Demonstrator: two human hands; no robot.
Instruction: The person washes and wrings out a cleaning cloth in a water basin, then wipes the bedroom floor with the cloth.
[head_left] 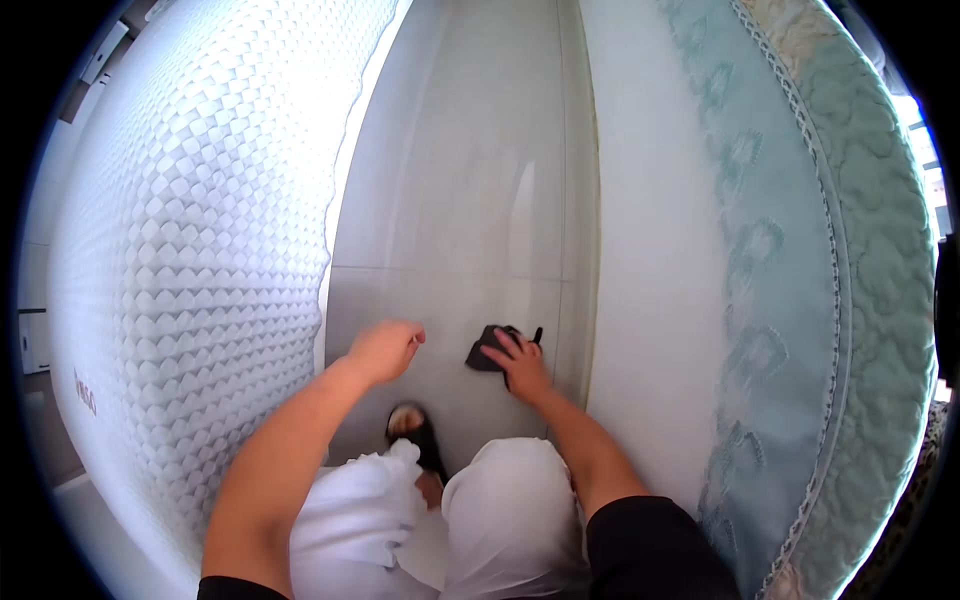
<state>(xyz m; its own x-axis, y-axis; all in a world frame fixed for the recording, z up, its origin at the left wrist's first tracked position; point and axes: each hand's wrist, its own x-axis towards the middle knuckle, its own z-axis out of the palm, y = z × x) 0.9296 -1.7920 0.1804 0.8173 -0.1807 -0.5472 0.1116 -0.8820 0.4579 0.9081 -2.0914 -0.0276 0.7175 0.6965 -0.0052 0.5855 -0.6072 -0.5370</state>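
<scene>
One dark item (481,354), seemingly lengthwise across the floor (450,200) toward its right edge, directly under the spread fingers of my nearer right hand (524,370), grip unclear; my left hand (383,352), curled, apart leftward, contents hidden.

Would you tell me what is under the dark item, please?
Grey floor tile shows around the dark item, partly covered by the right hand; what lies directly beneath is hidden.
</scene>
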